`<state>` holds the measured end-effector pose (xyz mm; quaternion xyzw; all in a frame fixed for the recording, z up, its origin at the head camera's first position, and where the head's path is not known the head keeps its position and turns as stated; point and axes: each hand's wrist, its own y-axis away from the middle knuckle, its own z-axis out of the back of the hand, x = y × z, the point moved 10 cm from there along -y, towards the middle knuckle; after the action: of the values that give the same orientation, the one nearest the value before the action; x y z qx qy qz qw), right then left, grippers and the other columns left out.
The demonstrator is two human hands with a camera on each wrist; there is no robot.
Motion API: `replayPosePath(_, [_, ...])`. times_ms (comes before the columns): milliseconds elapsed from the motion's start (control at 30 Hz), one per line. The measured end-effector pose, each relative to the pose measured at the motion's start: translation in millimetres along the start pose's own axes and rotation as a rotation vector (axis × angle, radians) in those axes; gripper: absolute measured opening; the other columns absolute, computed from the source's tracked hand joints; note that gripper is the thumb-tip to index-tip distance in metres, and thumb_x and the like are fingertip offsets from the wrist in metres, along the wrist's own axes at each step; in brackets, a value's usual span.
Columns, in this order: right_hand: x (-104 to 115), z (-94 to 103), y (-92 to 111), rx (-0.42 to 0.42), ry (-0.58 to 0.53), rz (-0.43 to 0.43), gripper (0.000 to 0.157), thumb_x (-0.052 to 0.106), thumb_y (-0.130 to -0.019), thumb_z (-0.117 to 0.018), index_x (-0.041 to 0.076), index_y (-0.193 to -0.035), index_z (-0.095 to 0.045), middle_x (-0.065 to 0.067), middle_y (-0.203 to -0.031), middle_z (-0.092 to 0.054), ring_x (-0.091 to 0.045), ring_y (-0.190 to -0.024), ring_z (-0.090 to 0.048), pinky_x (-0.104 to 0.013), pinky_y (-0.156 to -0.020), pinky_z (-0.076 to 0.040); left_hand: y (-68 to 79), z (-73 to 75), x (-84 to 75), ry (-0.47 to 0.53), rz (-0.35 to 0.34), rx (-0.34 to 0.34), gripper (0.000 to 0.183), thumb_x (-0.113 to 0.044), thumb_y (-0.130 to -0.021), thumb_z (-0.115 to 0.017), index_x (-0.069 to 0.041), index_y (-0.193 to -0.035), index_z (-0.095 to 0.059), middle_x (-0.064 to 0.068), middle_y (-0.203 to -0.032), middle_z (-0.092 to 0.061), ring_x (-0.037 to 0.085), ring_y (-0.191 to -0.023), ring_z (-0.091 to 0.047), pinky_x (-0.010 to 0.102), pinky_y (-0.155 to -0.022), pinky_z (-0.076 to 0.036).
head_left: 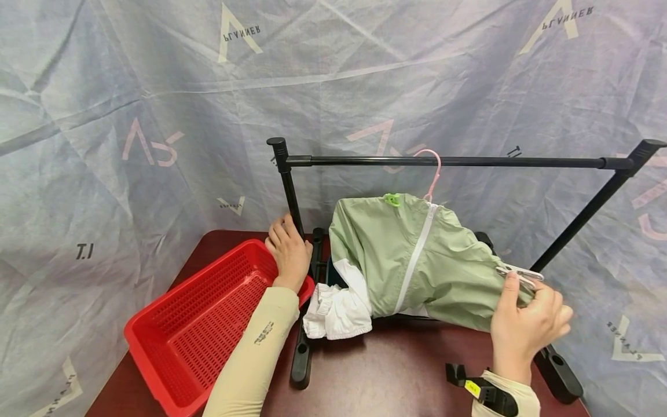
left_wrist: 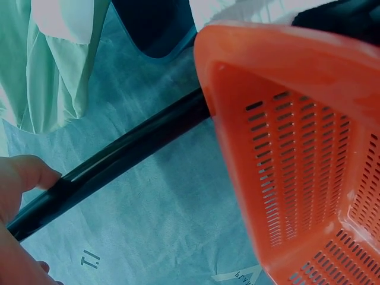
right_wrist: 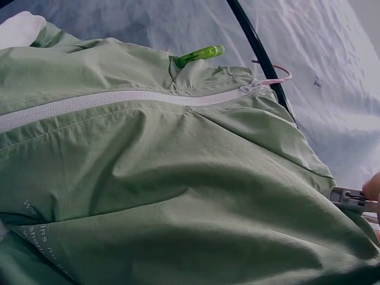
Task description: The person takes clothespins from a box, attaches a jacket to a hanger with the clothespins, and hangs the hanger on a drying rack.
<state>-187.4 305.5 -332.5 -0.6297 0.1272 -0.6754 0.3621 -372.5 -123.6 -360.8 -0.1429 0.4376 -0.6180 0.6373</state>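
A light green jacket [head_left: 388, 249] with a white zipper and white lining hangs from a pink hanger [head_left: 438, 174] on the black clothes rack [head_left: 365, 161]. A green clothespin [head_left: 392, 200] is clipped near its collar, also visible in the right wrist view. My right hand [head_left: 528, 324] pinches a whitish clothespin [head_left: 531, 272] at the jacket's shoulder on the right; in the right wrist view the clothespin [right_wrist: 350, 199] touches the fabric edge. With thumb and fingers, my left hand [head_left: 289, 252] grips the rack's left post [left_wrist: 119, 157].
A red perforated plastic basket [head_left: 151, 313] sits at the left, close beside the left arm and rack foot [head_left: 300, 370]. White cloth [head_left: 339, 310] hangs below the jacket's left side. The dark red table [head_left: 396, 376] lies beneath, with a grey printed sheet [head_left: 333, 75] behind.
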Motion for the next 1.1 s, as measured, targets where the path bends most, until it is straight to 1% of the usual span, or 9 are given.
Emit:
replayPosePath(133, [-2.3,-2.5,0.1,0.007,-0.010,0.012,0.047,0.034,-0.091,-0.063,-0.011,-0.104,-0.059,-0.031,-0.105,-0.057,-0.050,-0.101,-0.039,-0.057,-0.092,-0.022,0.8,-0.8,-1.6,-0.004,0.007,0.009,0.076,-0.006,-0.077,-0.081,0.001,-0.136,-0.034,0.026,-0.129,-0.039,0.043,-0.124,-0.035,0.058,-0.092,-0.029])
replayPosePath(267, [-1.0,-4.7,2.4,0.018,-0.010,0.052,0.050,0.035,-0.092,-0.062,-0.013,-0.105,-0.058,-0.033,-0.105,-0.056,-0.052,-0.099,-0.038,-0.059,-0.089,-0.022,0.8,-0.1,-1.9,-0.003,0.005,0.005,0.076,-0.006,-0.077,-0.081,0.002,-0.136,-0.034,0.026,-0.129,-0.039,0.043,-0.123,-0.035,0.058,-0.091,-0.029])
replayPosePath(367, [-1.5,-6.0,3.7,0.022,-0.010,0.063,0.051,0.035,-0.092,-0.062,-0.013,-0.105,-0.057,-0.033,-0.104,-0.055,-0.052,-0.098,-0.037,-0.059,-0.089,-0.021,1.0,0.6,-2.5,0.001,0.002,0.002,0.076,-0.006,-0.076,-0.081,0.002,-0.136,-0.035,0.026,-0.129,-0.039,0.043,-0.123,-0.035,0.058,-0.091,-0.029])
replayPosePath(633, [-5.7,-9.3,5.0,0.032,-0.009,0.047,0.047,0.034,-0.091,-0.063,-0.011,-0.104,-0.059,-0.031,-0.104,-0.056,-0.051,-0.099,-0.038,-0.057,-0.089,-0.020,1.4,-0.3,-2.0,-0.006,0.004,0.014,0.075,-0.007,-0.078,-0.080,0.002,-0.136,-0.034,0.026,-0.130,-0.039,0.043,-0.124,-0.035,0.058,-0.093,-0.029])
replayPosePath(900, [-4.2,-9.8,5.8,0.083,-0.012,0.059,0.049,0.036,-0.092,-0.062,-0.010,-0.107,-0.057,-0.031,-0.106,-0.053,-0.051,-0.100,-0.036,-0.056,-0.089,-0.018,1.6,1.2,-2.1,-0.014,0.003,0.023,0.073,-0.007,-0.079,-0.080,0.003,-0.136,-0.035,0.027,-0.130,-0.039,0.043,-0.124,-0.035,0.058,-0.093,-0.029])
replayPosePath(1100, [-4.0,-9.6,6.1,0.110,-0.018,0.065,0.051,0.037,-0.091,-0.062,-0.010,-0.109,-0.057,-0.032,-0.108,-0.050,-0.052,-0.102,-0.034,-0.057,-0.092,-0.015,2.9,1.1,-2.1,-0.031,-0.006,0.022,0.072,-0.009,-0.080,-0.080,0.003,-0.136,-0.036,0.026,-0.129,-0.040,0.043,-0.124,-0.036,0.057,-0.093,-0.029])
